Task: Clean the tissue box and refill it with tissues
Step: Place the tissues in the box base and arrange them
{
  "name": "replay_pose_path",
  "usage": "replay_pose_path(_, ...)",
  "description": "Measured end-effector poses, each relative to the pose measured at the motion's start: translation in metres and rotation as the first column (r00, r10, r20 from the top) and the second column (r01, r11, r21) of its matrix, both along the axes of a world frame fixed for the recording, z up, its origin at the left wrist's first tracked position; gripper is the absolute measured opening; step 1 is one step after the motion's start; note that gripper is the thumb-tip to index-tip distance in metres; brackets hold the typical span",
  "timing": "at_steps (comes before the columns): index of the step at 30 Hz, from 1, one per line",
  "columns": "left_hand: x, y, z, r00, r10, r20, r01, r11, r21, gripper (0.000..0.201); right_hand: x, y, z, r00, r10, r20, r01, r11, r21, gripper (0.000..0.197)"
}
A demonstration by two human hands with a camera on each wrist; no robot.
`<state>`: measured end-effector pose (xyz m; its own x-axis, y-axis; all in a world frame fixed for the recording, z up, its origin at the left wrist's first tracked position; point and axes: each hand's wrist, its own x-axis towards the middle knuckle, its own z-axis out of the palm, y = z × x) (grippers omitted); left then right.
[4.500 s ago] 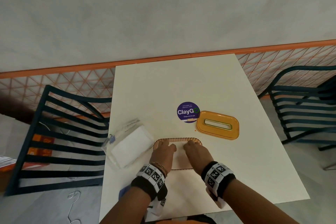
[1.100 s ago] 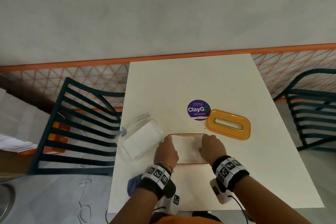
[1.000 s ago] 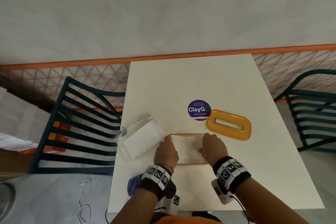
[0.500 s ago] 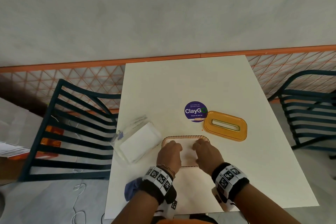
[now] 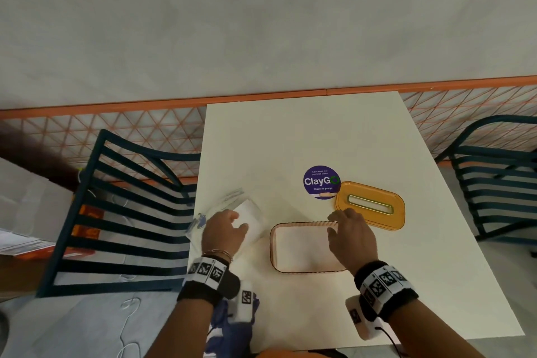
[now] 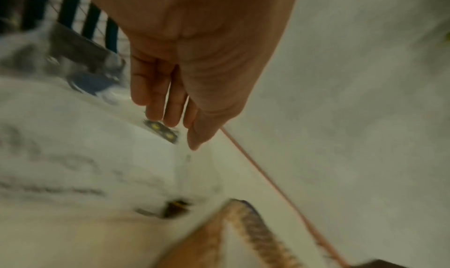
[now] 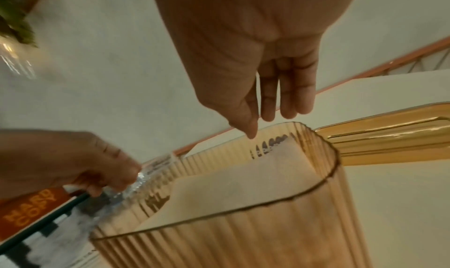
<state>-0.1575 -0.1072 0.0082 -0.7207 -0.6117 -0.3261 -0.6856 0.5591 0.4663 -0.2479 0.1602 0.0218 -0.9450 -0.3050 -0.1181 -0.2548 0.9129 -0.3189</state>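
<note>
I am in the refill step: the ribbed amber tissue box [image 5: 305, 247] stands open on the counter [image 5: 305, 136] just in front of me, with a white stack of tissues [image 7: 233, 181] already lying inside it, and its orange slotted lid [image 5: 370, 206] lies flat on the counter just beyond and to the right. My left hand [image 5: 222, 234] is out to the left over the clear plastic tissue pack [image 5: 232, 215]; from the right wrist view its fingers look curled onto the crinkled wrapper, though the left wrist view is blurred and I cannot be sure how firm that hold is. My right hand [image 5: 350, 234] hovers over the far right corner of the box, fingers straight and relaxed, holding nothing, near the lid. I judge the next move is either drawing more tissues from the pack into the box or taking up the lid and seating it squarely on the rim; the lid needs its slot lined up and the tissues lying flat below the edge. A round purple ClayGo sticker [image 5: 321, 182] sits on the counter touching the lid's far left corner. Dark slatted chairs [image 5: 125, 212] stand on both sides, and a blue cloth [image 5: 232, 325] hangs at the near edge; none blocks either reach.
</note>
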Motion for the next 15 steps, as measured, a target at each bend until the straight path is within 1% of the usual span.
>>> replay_pose_path(3, 0.005, -0.029, -0.018, 0.977, -0.072, 0.199, 0.076, 0.997, -0.014, 0.073, -0.001, 0.003, -0.005, 0.998, -0.069, 0.015, 0.068, 0.997, 0.019, 0.03)
replay_pose_path(5, 0.005, -0.038, -0.027, 0.962, -0.116, 0.248, 0.127, 0.992, -0.026, 0.088, 0.0, 0.005, -0.009, 0.993, -0.11, 0.045, 0.109, 0.994, 0.025, 0.032)
replay_pose_path(9, 0.004, -0.04, -0.037, 0.938, -0.189, 0.291, 0.226, 0.969, -0.099, 0.094, 0.002, 0.01, -0.012, 0.985, -0.155, 0.078, 0.153, 0.988, 0.029, 0.038)
replay_pose_path(11, 0.004, -0.04, -0.039, 0.933, -0.198, 0.302, 0.242, 0.963, -0.118, 0.098, 0.003, 0.01, -0.012, 0.983, -0.164, 0.083, 0.162, 0.986, 0.032, 0.038)
replay_pose_path(15, 0.001, -0.042, -0.043, 0.925, -0.205, 0.319, 0.248, 0.963, -0.101, 0.104, 0.002, 0.008, -0.013, 0.979, -0.187, 0.085, 0.185, 0.982, 0.032, 0.037)
